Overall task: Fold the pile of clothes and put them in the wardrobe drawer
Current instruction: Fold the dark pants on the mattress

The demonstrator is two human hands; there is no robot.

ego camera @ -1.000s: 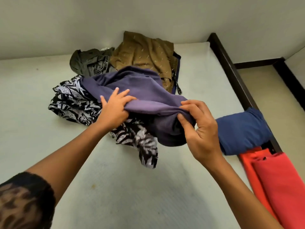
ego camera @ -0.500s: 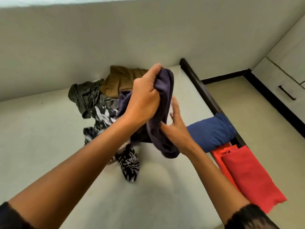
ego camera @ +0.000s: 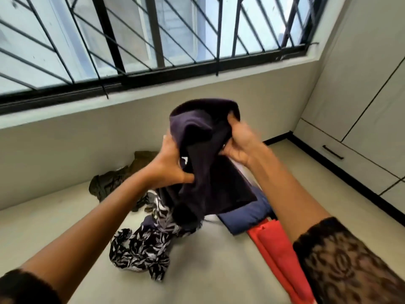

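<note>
A dark purple garment (ego camera: 206,163) hangs in the air above the bed, bunched between both hands. My left hand (ego camera: 169,166) grips its left side, thumb pressed into the cloth. My right hand (ego camera: 240,141) grips its upper right edge. Below it on the mattress (ego camera: 65,216) lies the unfolded pile: a black-and-white leaf-print garment (ego camera: 140,249), a dark olive one (ego camera: 105,183) and a brown one (ego camera: 142,157) near the wall. A folded blue garment (ego camera: 245,216) and a folded red one (ego camera: 276,253) lie at the bed's right edge.
A barred window (ego camera: 153,40) runs above the wall behind the bed. Pale wardrobe doors with a drawer and black handle (ego camera: 333,152) stand at the right, across a strip of floor (ego camera: 306,183).
Both hands have lifted the purple garment off the pile, up to chest height. The view tilted upward, bringing the window into sight. My right hand now grips the cloth's top edge.
</note>
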